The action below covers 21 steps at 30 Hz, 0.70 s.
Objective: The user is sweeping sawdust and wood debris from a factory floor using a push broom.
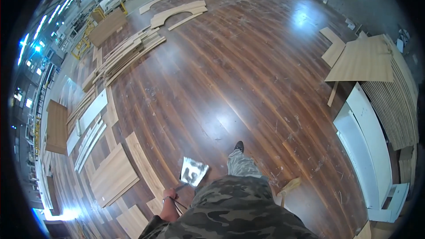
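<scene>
Fingers, left hand (169, 193), head view: curled in around a thin dark handle (181, 187); individual fingers too small to separate. Right hand: hidden, finger state cannot be told.

Dustpan, one (193, 171): shiny metal, dark patches on its face, at the end of the handle, just ahead and to the right of the left fingers.

Clothing (248, 201): camouflage, right of the fingers; one dark shoe (239, 145) farther ahead.

Straw-coloured piece (290, 186): broom-like, well to the right, at floor level.

Plank (144, 163): long, pale wood, near, ahead and left. Boards (114, 176): flat, overlapping, beyond the plank on the left.

White panel (90, 117): farther left and ahead, with white strips (90, 144) beside it.

Timber pile (133, 53): far ahead, left; arched board (179, 14) beyond it.

Sheet stack (394, 106): far right and ahead, white panelling (367, 137) on its near side.

Floor (221, 75): dark brown wood, ahead of the fingers, scuffed.
</scene>
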### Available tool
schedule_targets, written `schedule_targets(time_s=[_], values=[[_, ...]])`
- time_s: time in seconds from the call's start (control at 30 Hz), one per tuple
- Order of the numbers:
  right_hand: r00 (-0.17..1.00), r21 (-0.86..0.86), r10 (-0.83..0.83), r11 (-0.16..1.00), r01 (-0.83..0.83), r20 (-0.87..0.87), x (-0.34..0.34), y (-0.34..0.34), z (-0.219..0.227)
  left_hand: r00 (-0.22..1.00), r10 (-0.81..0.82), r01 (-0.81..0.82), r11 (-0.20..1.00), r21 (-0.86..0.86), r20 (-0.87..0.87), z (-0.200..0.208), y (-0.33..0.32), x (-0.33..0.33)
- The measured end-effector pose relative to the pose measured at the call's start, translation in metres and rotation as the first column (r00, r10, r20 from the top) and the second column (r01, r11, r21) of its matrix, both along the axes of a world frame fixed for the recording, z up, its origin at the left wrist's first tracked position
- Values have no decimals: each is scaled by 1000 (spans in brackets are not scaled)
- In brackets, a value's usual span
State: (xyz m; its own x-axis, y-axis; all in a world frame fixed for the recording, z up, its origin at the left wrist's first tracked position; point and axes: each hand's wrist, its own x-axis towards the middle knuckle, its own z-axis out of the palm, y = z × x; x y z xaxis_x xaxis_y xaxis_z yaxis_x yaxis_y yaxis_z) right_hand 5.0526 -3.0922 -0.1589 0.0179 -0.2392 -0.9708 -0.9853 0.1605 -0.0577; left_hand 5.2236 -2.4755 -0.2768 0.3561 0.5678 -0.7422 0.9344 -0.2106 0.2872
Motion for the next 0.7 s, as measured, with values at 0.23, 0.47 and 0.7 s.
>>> schedule_targets(time_s=[0.23, 0.47, 0.7], values=[[953, 38, 225, 974, -222, -202, 151, -55, -3, 984, 142, -144, 989, 9, 111, 59, -72, 221], [885, 125, 356, 934, -333, -299, 323, -76, -48, 879, 424, -411, 905, -105, 216, 34, -85, 396], [831, 217, 422, 906, -365, -363, 448, -50, -91, 954, 244, -222, 965, -141, 171, 33, -83, 620]])
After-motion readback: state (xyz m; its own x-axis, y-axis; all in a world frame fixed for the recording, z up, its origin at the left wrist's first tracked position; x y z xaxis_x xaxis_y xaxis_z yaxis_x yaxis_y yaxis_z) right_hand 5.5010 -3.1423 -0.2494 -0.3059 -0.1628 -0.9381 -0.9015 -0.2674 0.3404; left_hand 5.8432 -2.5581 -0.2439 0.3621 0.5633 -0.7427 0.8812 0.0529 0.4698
